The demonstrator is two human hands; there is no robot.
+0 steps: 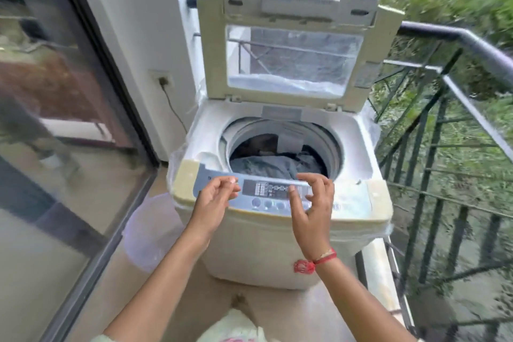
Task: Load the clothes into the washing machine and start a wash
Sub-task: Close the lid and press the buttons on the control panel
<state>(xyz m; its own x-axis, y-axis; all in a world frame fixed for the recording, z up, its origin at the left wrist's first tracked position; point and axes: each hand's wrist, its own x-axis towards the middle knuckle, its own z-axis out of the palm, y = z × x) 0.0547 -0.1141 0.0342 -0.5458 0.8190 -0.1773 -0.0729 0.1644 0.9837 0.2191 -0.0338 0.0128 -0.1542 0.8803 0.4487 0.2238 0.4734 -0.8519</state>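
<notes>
Grey and dark clothes point(266, 165) sit inside the washer point(277, 244), heaped in its drum point(331, 147) below the rim, so loading looks done or nearly so. Lid point(211, 50) stands upright at the washer's back. Both hands are over the panel point(258, 203) on the washer's front edge. Left hand point(213, 203) is above the panel's left end, grip loose, fingers half curled, holding nothing. Right hand point(313, 211) is above the panel's right half, grip also slack and empty, one fingertip at the display; can't tell if it touches.

Risks, as I judge them: the lid is up, so a start press prob. does nothing, or the cycle stalls until it's shut. Clear film point(355, 203) covers the panel, so a btn may not register, or a neighbouring one gets hit, i.e. wrong programme.

Clothes lie behind and below both grips, just past the panel, w/ neither hand touching them.
</notes>
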